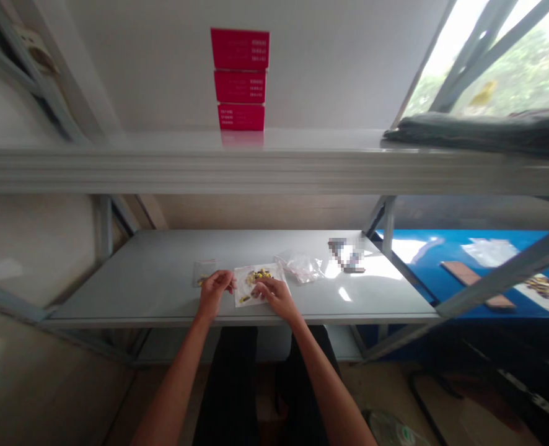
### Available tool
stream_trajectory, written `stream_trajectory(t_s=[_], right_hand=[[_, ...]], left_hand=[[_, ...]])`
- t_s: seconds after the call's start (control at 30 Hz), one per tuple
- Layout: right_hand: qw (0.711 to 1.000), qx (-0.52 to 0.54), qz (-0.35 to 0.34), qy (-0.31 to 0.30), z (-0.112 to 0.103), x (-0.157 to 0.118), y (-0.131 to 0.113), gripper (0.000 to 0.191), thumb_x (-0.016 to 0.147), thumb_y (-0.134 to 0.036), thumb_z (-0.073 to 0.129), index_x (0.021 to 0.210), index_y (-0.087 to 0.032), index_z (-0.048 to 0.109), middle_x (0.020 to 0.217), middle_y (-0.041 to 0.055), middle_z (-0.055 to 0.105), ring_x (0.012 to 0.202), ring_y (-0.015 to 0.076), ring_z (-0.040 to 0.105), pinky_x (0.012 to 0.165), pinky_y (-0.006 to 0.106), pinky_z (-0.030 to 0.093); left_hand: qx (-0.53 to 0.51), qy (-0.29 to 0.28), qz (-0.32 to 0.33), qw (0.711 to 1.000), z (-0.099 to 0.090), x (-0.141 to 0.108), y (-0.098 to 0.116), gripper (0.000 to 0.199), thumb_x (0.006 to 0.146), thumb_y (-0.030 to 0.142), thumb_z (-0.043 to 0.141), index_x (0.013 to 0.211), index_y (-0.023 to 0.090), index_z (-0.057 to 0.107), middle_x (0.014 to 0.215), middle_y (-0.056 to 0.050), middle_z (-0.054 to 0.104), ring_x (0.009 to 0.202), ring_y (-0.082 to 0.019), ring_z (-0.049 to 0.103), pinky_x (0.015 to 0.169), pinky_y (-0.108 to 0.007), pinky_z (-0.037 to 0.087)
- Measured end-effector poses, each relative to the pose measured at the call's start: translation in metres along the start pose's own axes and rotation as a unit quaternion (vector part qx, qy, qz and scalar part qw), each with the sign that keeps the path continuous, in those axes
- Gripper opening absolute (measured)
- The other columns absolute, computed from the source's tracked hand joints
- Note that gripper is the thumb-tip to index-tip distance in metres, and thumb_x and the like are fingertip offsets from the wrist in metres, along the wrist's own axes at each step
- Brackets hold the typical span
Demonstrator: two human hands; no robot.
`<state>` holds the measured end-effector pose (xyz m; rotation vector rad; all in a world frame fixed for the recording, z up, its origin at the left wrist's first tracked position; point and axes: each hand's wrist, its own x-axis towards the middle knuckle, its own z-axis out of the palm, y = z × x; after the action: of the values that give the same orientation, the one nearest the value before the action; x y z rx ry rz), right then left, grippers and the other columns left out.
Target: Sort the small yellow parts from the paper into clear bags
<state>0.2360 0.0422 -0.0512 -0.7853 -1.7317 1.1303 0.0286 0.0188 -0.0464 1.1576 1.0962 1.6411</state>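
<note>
On the grey shelf (pixel 153 279) lies a white sheet (pixel 240 279) with a pile of small yellow and dark pieces (pixel 261 274) on it. My right hand (pixel 274 294) is over the sheet's right part, its fingers bent together beside the pile; whatever they hold is too small to name. My left hand (pixel 216 288) is just left of the sheet, thumb and fingertips pinched together, with any held item hidden. Behind it, a small clear bag (pixel 204 267) with some yellow pieces lies partly covered by the hand. Crumpled clear plastic bags (pixel 305 267) rest right of the sheet.
Three stacked red boxes (pixel 241 87) stand on the upper shelf (pixel 163 170), with dark folded cloth (pixel 479 133) at its right. A blurred-out object (pixel 349 255) sits at the lower shelf's back right. A blue table (pixel 423 254) at right holds a brown slab (pixel 476 283) and more pieces.
</note>
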Motion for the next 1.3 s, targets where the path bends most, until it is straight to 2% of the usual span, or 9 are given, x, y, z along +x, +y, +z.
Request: stream_trajectory(t_s=[0.13,0.23,0.4,0.57,0.7,0.87,1.0,1.13,1.3], right_hand=[[0.999,-0.029,-0.009,0.038,0.002,0.002,-0.004,0.035,0.094,-0.048,0.058,0.108,-0.018,0.072,0.094,0.0073,0.075,0.079,0.0188,0.069,0.063,0.026,0.051],[0.997,-0.054,-0.019,0.046,0.007,0.005,-0.005,0.033,0.094,-0.046,0.059,0.102,-0.018,0.073,0.088,0.0064,0.074,0.072,0.0171,0.066,0.060,0.025,0.047],[0.997,-0.069,-0.031,0.031,0.021,0.010,-0.003,0.031,0.094,-0.043,0.059,0.082,-0.018,0.073,0.077,0.0043,0.071,0.067,0.0159,0.060,0.062,0.025,0.044],[0.995,-0.051,-0.054,0.074,0.031,0.011,-0.008,0.024,0.092,-0.034,0.058,0.079,-0.019,0.071,0.078,0.0034,0.069,0.069,0.0163,0.059,0.067,0.027,0.044],[0.995,-0.039,-0.070,0.066,0.034,0.009,-0.011,0.020,0.090,-0.029,0.058,0.078,-0.020,0.071,0.077,0.0027,0.069,0.069,0.0167,0.059,0.066,0.027,0.042],[0.996,-0.047,-0.052,0.051,0.035,0.009,-0.004,0.027,0.092,-0.039,0.057,0.078,-0.020,0.071,0.073,0.0028,0.068,0.064,0.0158,0.056,0.060,0.026,0.040],[0.993,-0.047,-0.027,0.109,0.036,0.009,0.001,0.034,0.090,-0.048,0.059,0.077,-0.018,0.070,0.068,0.0021,0.063,0.058,0.0144,0.050,0.056,0.026,0.036],[0.989,-0.033,-0.028,0.144,0.035,0.009,0.002,0.034,0.089,-0.047,0.060,0.077,-0.017,0.069,0.068,0.0019,0.061,0.060,0.0144,0.048,0.058,0.027,0.037],[0.990,-0.031,-0.018,0.138,0.034,0.010,0.003,0.032,0.087,-0.047,0.061,0.077,-0.017,0.068,0.063,-0.0004,0.055,0.056,0.0134,0.043,0.054,0.026,0.033]], left_hand=[[0.069,-0.052,-0.013,0.996,0.002,-0.001,0.004,0.029,0.080,0.045,0.074,0.080,0.016,0.069,0.067,-0.002,0.067,0.058,-0.013,0.058,0.060,-0.025,0.047],[0.123,-0.094,-0.023,0.988,0.002,-0.002,0.006,0.029,0.080,0.045,0.073,0.077,0.017,0.070,0.070,-0.003,0.070,0.062,-0.015,0.060,0.063,-0.026,0.048],[0.155,-0.119,-0.016,0.981,0.000,-0.002,0.007,0.029,0.082,0.046,0.070,0.078,0.017,0.070,0.070,-0.002,0.069,0.066,-0.016,0.061,0.067,-0.026,0.047],[0.157,-0.119,0.001,0.980,0.003,-0.004,0.010,0.032,0.082,0.048,0.069,0.075,0.017,0.068,0.071,-0.003,0.067,0.068,-0.017,0.060,0.068,-0.027,0.046],[0.150,-0.124,-0.005,0.981,0.003,-0.003,0.007,0.031,0.080,0.047,0.072,0.076,0.017,0.069,0.070,-0.002,0.067,0.069,-0.018,0.061,0.068,-0.027,0.046],[0.157,-0.113,0.002,0.981,0.001,0.000,0.002,0.032,0.077,0.048,0.074,0.070,0.017,0.071,0.068,-0.004,0.070,0.068,-0.018,0.063,0.069,-0.028,0.047],[0.156,-0.074,-0.007,0.985,0.002,-0.001,0.001,0.034,0.075,0.050,0.075,0.071,0.017,0.072,0.068,-0.005,0.072,0.066,-0.019,0.064,0.067,-0.028,0.048],[0.139,-0.085,-0.014,0.987,0.003,-0.001,0.000,0.032,0.072,0.048,0.078,0.078,0.016,0.074,0.075,-0.006,0.074,0.071,-0.021,0.067,0.070,-0.030,0.051],[0.166,-0.092,-0.004,0.982,0.003,-0.001,0.002,0.033,0.076,0.049,0.074,0.076,0.016,0.074,0.073,-0.006,0.074,0.069,-0.021,0.066,0.069,-0.029,0.050]])
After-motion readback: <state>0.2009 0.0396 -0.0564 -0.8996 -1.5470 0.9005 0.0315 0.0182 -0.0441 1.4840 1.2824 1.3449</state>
